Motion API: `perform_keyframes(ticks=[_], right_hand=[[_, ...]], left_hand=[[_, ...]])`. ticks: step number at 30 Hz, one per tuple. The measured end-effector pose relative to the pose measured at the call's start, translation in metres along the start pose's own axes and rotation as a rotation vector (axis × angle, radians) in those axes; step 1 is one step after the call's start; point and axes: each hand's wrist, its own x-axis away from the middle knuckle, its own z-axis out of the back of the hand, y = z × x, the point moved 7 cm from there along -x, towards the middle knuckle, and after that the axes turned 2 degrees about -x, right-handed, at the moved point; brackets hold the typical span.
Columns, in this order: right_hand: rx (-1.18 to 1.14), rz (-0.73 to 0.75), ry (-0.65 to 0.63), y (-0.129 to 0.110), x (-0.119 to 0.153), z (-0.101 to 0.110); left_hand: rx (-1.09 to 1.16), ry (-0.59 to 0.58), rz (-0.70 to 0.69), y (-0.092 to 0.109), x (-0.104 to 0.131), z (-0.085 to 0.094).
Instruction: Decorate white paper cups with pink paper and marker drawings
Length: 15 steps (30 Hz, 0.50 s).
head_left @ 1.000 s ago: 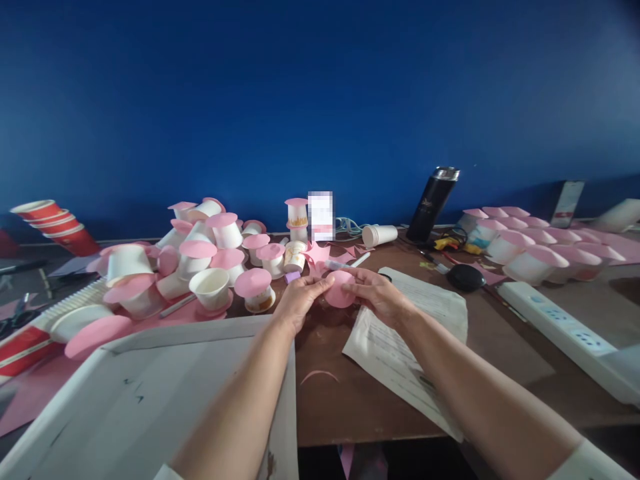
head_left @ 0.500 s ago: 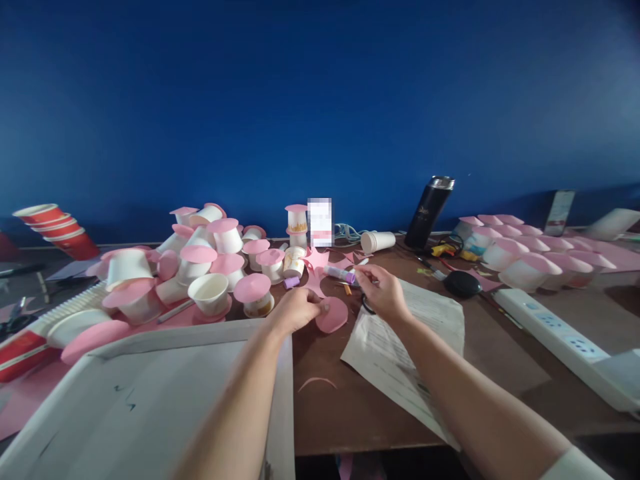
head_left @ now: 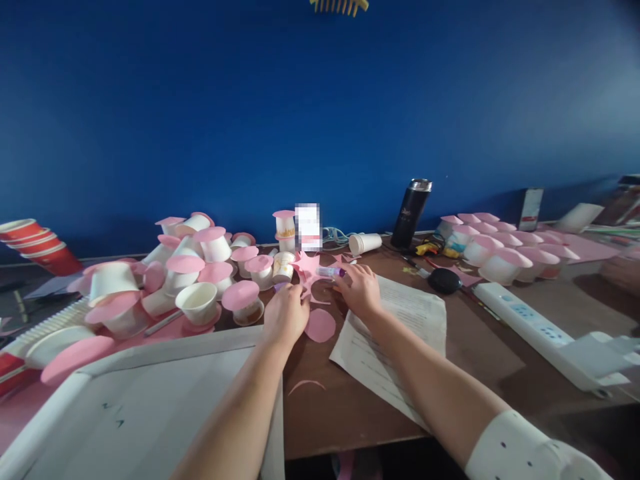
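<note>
Right hand (head_left: pixel 361 292) pinches glue stick (head_left: pixel 330 272), left hand (head_left: pixel 286 315) curls near cap (head_left: pixel 281 287)

Fingers of the right hand close on the glue stick's purple end, beside pink scraps (head_left: pixel 306 268). Whether the left hand grips anything, I cannot tell; its fingers point down by the purple cap. Just beside it, a pink disc (head_left: pixel 320 325) lies flat on the bench (head_left: pixel 317 423). Printed paper (head_left: pixel 420 317) lies under the right forearm. Pink-topped cups (head_left: pixel 241 298) crowd the left side; a black bottle (head_left: pixel 411 215) leans behind, near a power strip (head_left: pixel 530 321).
</note>
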Motion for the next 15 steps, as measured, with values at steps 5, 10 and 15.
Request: perform_keyframes(ticks=[5, 10, 15], right_hand=[[-0.543, -0.177, 0.192, 0.018, 0.002, 0.019], [-0.807, -0.445, 0.28, 0.042, 0.007, 0.02], [-0.799, -0.389, 0.231, 0.036, 0.009, 0.016]], left_hand=[[-0.122, 0.172, 0.083, -0.011, -0.025, 0.028], [-0.282, 0.023, 0.182, -0.013, -0.065, 0.018], [-0.374, -0.004, 0.145, -0.002, -0.084, 0.002]])
